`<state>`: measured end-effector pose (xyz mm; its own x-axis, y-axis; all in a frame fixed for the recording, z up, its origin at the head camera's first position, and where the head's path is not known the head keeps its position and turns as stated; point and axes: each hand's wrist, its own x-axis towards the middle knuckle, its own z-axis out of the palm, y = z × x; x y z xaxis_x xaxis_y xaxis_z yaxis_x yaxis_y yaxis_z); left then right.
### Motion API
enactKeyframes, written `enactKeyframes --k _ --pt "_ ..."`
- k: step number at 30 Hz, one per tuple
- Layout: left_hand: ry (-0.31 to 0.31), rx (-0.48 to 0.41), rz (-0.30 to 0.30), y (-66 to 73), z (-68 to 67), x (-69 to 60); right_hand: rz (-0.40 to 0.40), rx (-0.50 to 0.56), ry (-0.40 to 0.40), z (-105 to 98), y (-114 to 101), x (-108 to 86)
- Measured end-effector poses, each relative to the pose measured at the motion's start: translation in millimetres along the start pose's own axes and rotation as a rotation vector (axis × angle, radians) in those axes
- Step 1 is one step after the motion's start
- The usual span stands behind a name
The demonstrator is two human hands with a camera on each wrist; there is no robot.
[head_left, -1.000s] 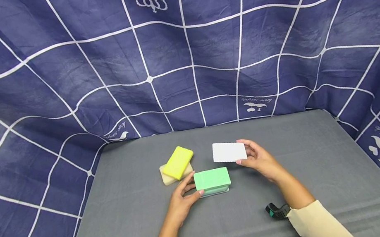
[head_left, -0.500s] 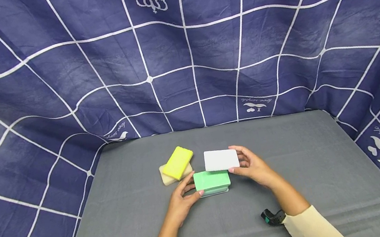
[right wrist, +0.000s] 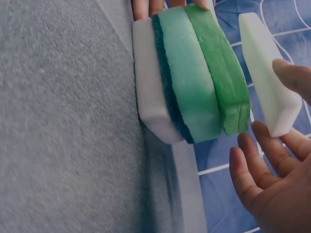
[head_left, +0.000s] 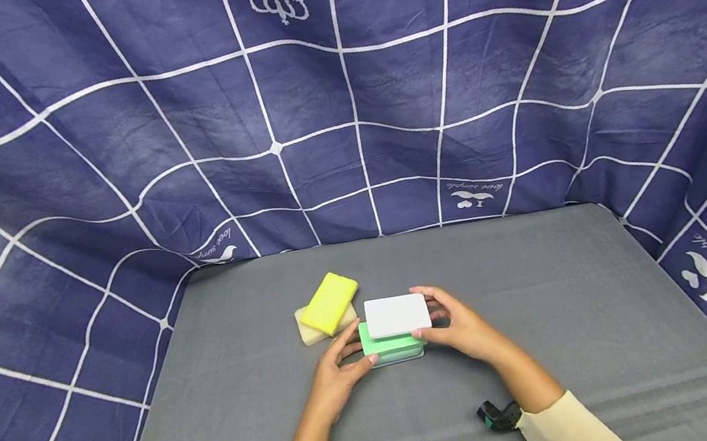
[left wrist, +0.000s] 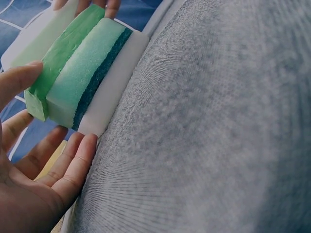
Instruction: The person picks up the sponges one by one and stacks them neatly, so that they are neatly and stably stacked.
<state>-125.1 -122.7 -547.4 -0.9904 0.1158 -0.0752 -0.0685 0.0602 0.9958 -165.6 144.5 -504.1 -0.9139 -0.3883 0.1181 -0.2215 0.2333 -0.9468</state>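
Note:
A white sponge [head_left: 397, 315] is pinched between the thumb and fingers of my right hand [head_left: 461, 327], just above a stack. The right wrist view shows a gap between this sponge and the green sponge block [right wrist: 224, 73] topping the stack. Under the green one lies a teal sponge [right wrist: 190, 80] with a dark scouring layer, and at the bottom another white sponge [right wrist: 153, 82]. My left hand [head_left: 338, 381] holds the stack's left end, its thumb at the green block's near edge and its fingers around the end.
Left of the stack, a yellow sponge [head_left: 330, 303] lies slantwise on a beige sponge [head_left: 311, 332]. Everything rests on a grey cloth-covered table [head_left: 529, 261]. A blue curtain [head_left: 388, 90] with white lines hangs behind and at both sides.
My right hand has carried the white sponge leftward and nearer, from right of the stack to over the green block. The left hand has stayed in place.

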Motion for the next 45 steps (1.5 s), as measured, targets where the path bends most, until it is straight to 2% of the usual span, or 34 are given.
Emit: enactKeyframes --k 22,33,39,45 --pt "0.025 0.084 0.013 4.1 2.8 -4.7 -0.003 -0.148 0.021 14 7 -5.2" --pt "0.051 0.112 0.03 6.1 4.6 -4.8 0.058 -0.204 0.026 16 4 -8.2" --pt "0.048 0.127 0.024 7.4 4.9 -4.6 0.052 -0.217 0.026 16 4 -7.7" --pt "0.04 0.192 0.099 8.8 5.4 -5.5 0.044 -0.212 0.021 16 6 -6.8"
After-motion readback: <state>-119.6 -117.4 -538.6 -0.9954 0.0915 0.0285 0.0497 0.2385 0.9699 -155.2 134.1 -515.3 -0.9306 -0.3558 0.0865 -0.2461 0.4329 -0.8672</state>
